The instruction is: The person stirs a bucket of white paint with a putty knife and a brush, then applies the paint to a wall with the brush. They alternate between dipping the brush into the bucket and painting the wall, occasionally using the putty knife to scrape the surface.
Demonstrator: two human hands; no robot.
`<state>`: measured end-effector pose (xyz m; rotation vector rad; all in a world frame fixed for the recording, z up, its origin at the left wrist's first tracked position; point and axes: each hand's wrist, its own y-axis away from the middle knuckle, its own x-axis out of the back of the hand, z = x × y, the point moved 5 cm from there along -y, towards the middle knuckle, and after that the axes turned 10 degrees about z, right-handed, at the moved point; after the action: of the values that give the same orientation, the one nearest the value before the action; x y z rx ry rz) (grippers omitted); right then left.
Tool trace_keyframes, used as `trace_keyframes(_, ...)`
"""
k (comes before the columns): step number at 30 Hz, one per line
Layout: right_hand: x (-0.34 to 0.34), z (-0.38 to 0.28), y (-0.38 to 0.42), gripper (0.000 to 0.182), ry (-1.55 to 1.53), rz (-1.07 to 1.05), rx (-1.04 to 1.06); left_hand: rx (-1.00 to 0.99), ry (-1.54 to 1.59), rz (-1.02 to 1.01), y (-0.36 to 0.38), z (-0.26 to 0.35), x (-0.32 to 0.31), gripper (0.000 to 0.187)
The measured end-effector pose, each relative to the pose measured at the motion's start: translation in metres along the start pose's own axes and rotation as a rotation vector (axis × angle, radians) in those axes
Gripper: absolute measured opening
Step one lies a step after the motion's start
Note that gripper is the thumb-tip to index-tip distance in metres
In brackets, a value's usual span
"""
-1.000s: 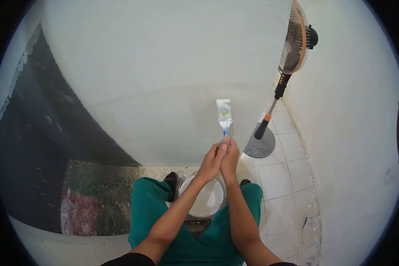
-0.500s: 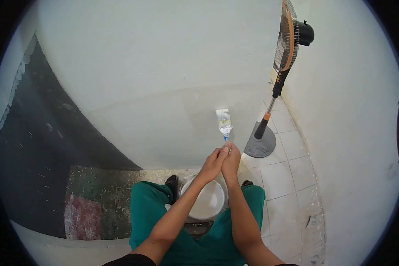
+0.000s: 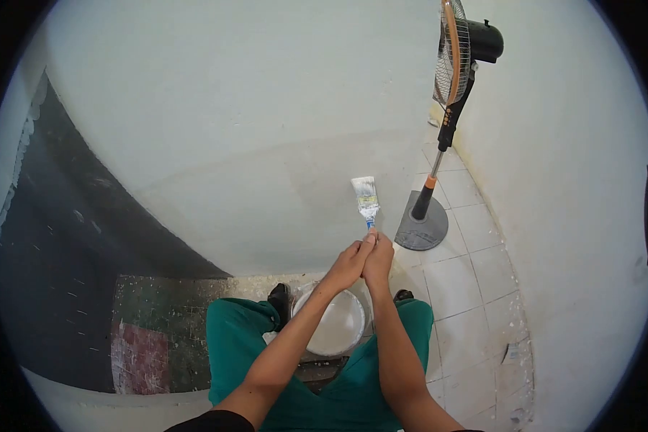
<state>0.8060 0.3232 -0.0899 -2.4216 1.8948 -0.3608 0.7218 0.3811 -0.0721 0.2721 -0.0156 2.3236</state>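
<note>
Head view.
- Paintbrush [image 3: 366,198]: upright, bristles up, paint-smeared, against the pale wall [image 3: 266,129]; directly above the white bucket [image 3: 333,322]; blue handle end sunk into the clasped hands.
- Left hand [image 3: 350,263]: grip pressed together around the brush handle, palm against the right hand; above the bucket.
- Right hand [image 3: 378,261]: grip likewise closed on the handle, touching the left hand; above the bucket, slightly to its right.
- Bucket: white inside, on the floor between the green-trousered knees [image 3: 241,345].
- Standing fan [image 3: 450,108]: right of the bucket and beyond it, round grey base on the tiled floor [image 3: 468,288], head turned edge-on near the wall corner.
- Dark unpainted wall patch [image 3: 65,252]: far left of the bucket.
- Speckled dark floor section [image 3: 158,324]: left of the bucket, paint-spattered.
</note>
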Motion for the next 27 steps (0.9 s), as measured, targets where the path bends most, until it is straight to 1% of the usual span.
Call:
trace_keyframes(1, 0.008, -0.004, 0.002, 0.036, 0.020, -0.002, -0.023, -0.025, 0.029, -0.011, 0.006, 0.006, -0.003, 0.065)
trace_keyframes(2, 0.013, -0.011, 0.001, 0.036, -0.023, 0.003, 0.024, -0.048, 0.060, -0.023, 0.011, 0.012, -0.007, 0.065)
trace_keyframes(5, 0.024, -0.039, -0.007, 0.037, -0.130, 0.009, 0.129, -0.186, 0.068, 0.039, 0.019, 0.045, -0.011, 0.055)
trace_keyframes(7, 0.026, -0.062, -0.017, 0.036, -0.190, 0.013, 0.165, -0.240, 0.099, 0.083, 0.013, 0.061, -0.013, 0.054)
trace_keyframes(8, 0.024, -0.063, -0.023, 0.036, -0.216, 0.030, 0.166, -0.274, 0.109, 0.102, 0.008, 0.069, -0.012, 0.053)
trace_keyframes(10, 0.016, -0.055, -0.035, 0.035, -0.279, 0.065, 0.170, -0.197, 0.033, 0.062, -0.007, 0.066, -0.014, 0.055)
trace_keyframes(12, 0.013, -0.039, -0.036, 0.034, -0.180, 0.089, 0.160, -0.111, -0.047, 0.007, -0.020, 0.054, -0.015, 0.057)
trace_keyframes(14, 0.014, -0.012, -0.031, 0.035, -0.068, 0.082, 0.120, -0.011, -0.124, -0.067, -0.025, 0.027, -0.020, 0.058)
trace_keyframes(15, 0.017, 0.007, -0.024, 0.036, -0.003, 0.061, 0.083, 0.024, -0.116, -0.095, -0.023, 0.012, -0.024, 0.059)
trace_keyframes(16, 0.020, 0.012, -0.020, 0.038, 0.064, 0.040, 0.046, 0.060, -0.106, -0.123, -0.018, -0.001, -0.029, 0.059)
trace_keyframes(17, 0.024, 0.015, -0.018, 0.037, 0.077, 0.065, 0.040, 0.099, -0.093, -0.151, -0.016, -0.014, -0.034, 0.060)
trace_keyframes(19, 0.040, -0.003, -0.007, 0.037, 0.109, 0.116, 0.023, -0.030, -0.003, -0.098, -0.006, 0.001, -0.039, 0.059)
trace_keyframes(20, 0.043, -0.005, -0.008, 0.037, 0.060, 0.123, 0.043, -0.093, 0.043, -0.072, 0.002, 0.011, -0.040, 0.058)
trace_keyframes(22, 0.047, -0.012, -0.016, 0.038, -0.035, 0.131, 0.082, -0.124, 0.007, -0.068, 0.014, 0.042, -0.040, 0.057)
trace_keyframes(25, 0.053, -0.043, -0.033, 0.037, -0.044, 0.171, 0.258, -0.216, 0.015, -0.019, 0.008, 0.070, -0.042, 0.055)
trace_keyframes(26, 0.050, -0.046, -0.041, 0.037, -0.092, 0.157, 0.240, -0.258, 0.026, 0.002, 0.003, 0.076, -0.043, 0.054)
trace_keyframes(27, 0.045, -0.050, -0.048, 0.036, -0.143, 0.145, 0.219, -0.241, 0.003, 0.009, -0.004, 0.079, -0.043, 0.055)
